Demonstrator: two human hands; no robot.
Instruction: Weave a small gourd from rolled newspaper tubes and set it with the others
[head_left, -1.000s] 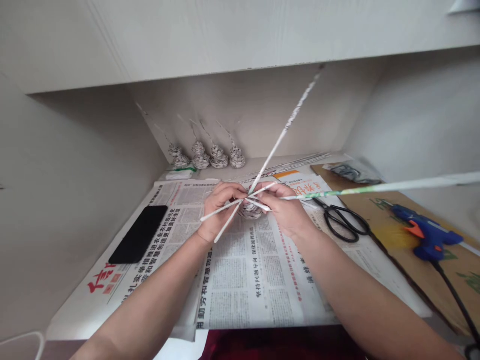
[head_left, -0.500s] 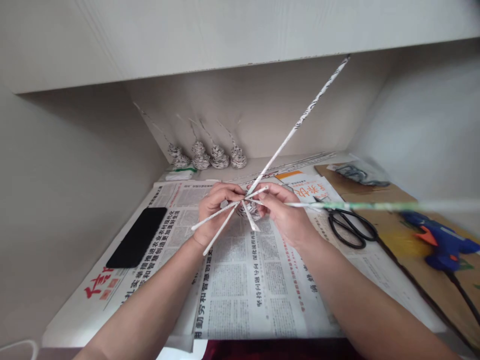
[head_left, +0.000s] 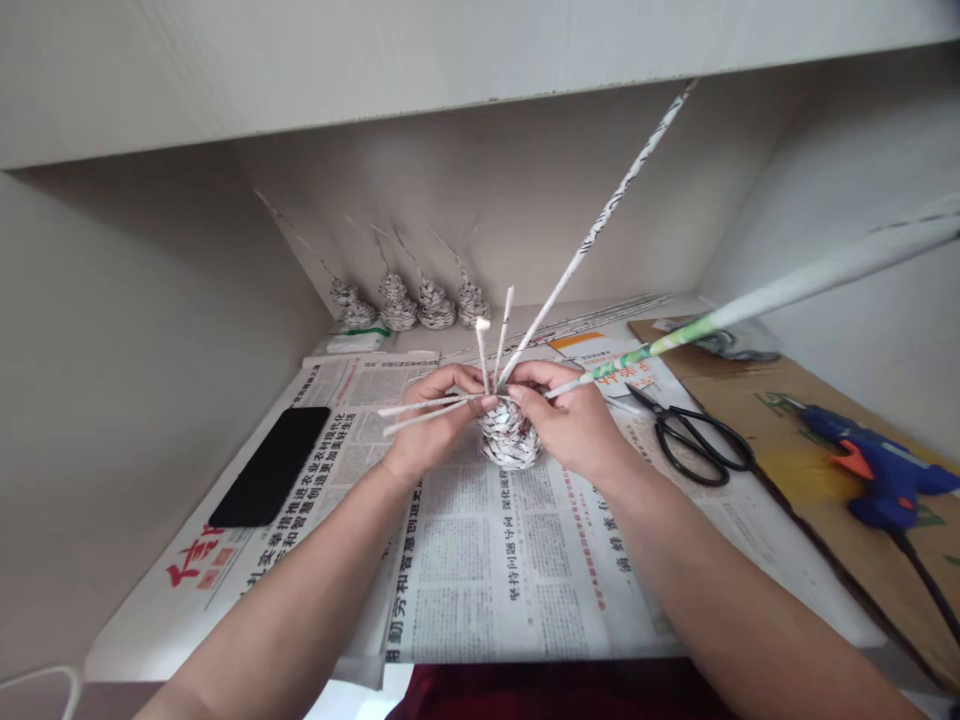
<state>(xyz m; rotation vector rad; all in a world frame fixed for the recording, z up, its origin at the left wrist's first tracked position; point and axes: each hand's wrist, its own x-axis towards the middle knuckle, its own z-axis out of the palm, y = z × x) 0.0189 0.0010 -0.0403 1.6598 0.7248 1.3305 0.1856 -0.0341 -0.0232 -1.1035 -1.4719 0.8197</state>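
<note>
Between my hands is a small woven gourd of rolled newspaper point(head_left: 511, 440), its rounded side facing me. My left hand point(head_left: 442, 410) is closed around its upper left, thumb by the short paper ends that fan out to the left. My right hand point(head_left: 566, 410) grips the upper right, fingers behind and thumb in front. Two short paper ends stand up from the top. One long white paper tube point(head_left: 600, 225) slants up to the right from between the hands. Another long tube, green-patterned point(head_left: 664, 342), runs from my right hand toward the right.
Several finished woven paper gourds point(head_left: 435, 303) line the back left. A black phone point(head_left: 272, 467) lies on the newspaper point(head_left: 480, 600). To the right are black-handled scissors point(head_left: 701, 445) and a blue glue gun point(head_left: 874, 465) on cardboard point(head_left: 795, 500). A shelf edge point(head_left: 480, 104) overhangs the work.
The woven gourd has tilted, so its side now shows and two short ends point upward. The green-patterned tube has swung from level to slanting up on the right.
</note>
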